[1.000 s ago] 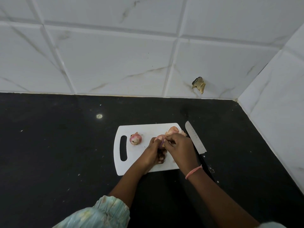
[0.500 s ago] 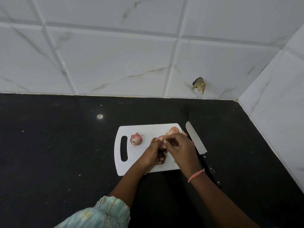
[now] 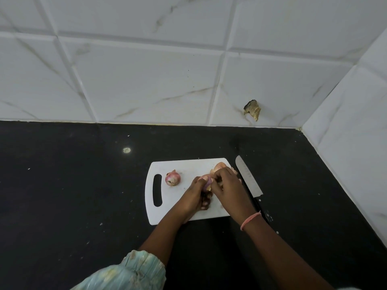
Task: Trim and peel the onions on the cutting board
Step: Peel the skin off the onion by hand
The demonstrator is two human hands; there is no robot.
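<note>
- I see a white board [image 3: 184, 214] flat on the black counter [image 3: 62, 206], its handle slot to my left; both hands meet over the board's right half
- my left hand [image 3: 195, 195] is curled round a small onion [image 3: 207, 182], fingers wrapped under it, thumb on top; only a sliver of pink-purple flesh shows between the two hands
- my right hand [image 3: 227, 188] comes in from the right, fingertips bunched and pinching at the top of that same onion; whether they grip loose skin or the bulb itself I cannot tell, since the knuckles hide the contact
- a second onion [image 3: 173, 178] sits alone on the board, just right of the handle slot, well apart from the hands; it wears its reddish skin, with a pale cut or root face turned toward me
- a heap of peels [image 3: 218, 166] lies at the board's far right corner, partly behind my right hand; pale orange and pink
- a knife [image 3: 248, 177] lies on the counter just beside the board's right edge, blade pointing away from me, handle toward me and partly hidden under my right wrist; neither hand touches it
- a pink band [image 3: 250, 220] circles my right wrist; a pale green sleeve [image 3: 134, 271] covers my left arm above the elbow
- white marbled tiles [image 3: 146, 80] rise behind and to the right of the counter; a brownish scrap [image 3: 253, 109] clings to the back wall; a pale spot [image 3: 126, 150] marks the counter left of the board
</note>
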